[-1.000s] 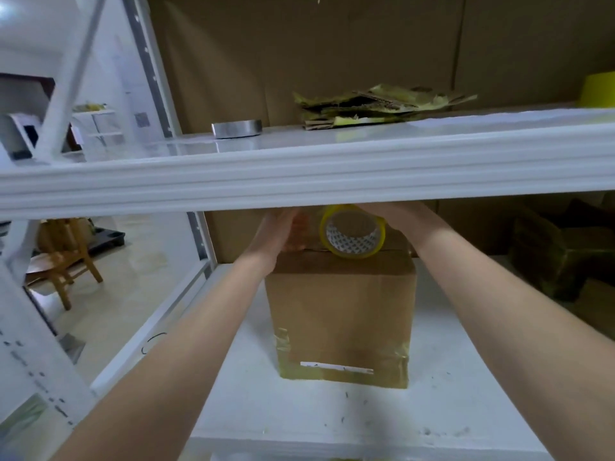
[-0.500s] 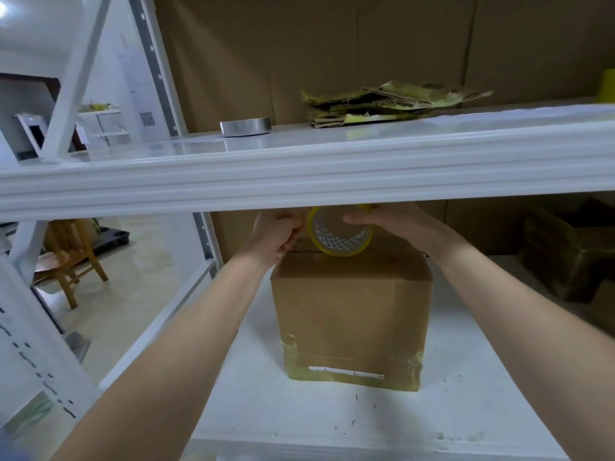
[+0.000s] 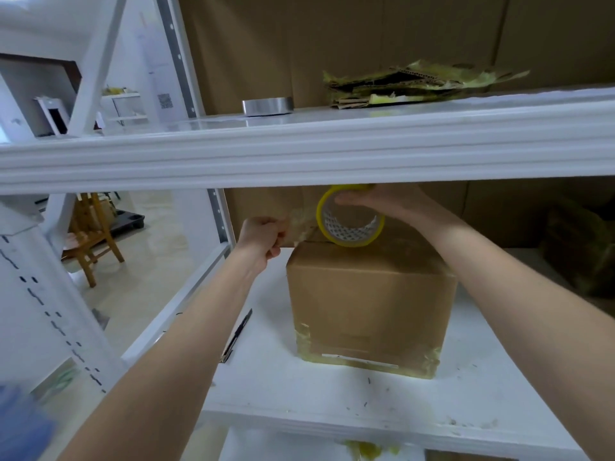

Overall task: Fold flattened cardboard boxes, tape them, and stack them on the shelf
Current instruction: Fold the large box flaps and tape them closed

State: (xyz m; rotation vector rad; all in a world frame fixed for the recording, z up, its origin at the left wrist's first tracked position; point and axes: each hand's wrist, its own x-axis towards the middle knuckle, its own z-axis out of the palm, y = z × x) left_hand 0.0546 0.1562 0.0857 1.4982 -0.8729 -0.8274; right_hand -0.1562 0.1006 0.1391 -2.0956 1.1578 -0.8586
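On the lower level of a white shelf (image 3: 332, 394), a person seals a cardboard box (image 3: 369, 304). We read the scene from the left. A wooden chair (image 3: 90, 234) stands on the floor beyond the frame. A dark slim tool (image 3: 238, 334), perhaps a cutter, lies on the shelf beside the box, which we take to be handy for trimming. The left hand (image 3: 263, 239) pinches the free end of a clear tape strip (image 3: 299, 224) and holds it out past the box's top left corner. We judge that this stops the film from folding onto itself. A silver tape roll (image 3: 268, 105) rests on the upper shelf (image 3: 299, 154). The yellow-rimmed tape roll (image 3: 349, 227) stands on edge on the box top. The right hand (image 3: 376, 202) curls over its upper rim, apparently to steady it for a pull along the seam. The box stands upright near the shelf's middle, and its bottom edge is already banded in yellowish tape. Flattened cardboard (image 3: 416, 84) is piled above, presumably awaiting folding. Other boxes (image 3: 579, 254) sit in shadow at the far right.
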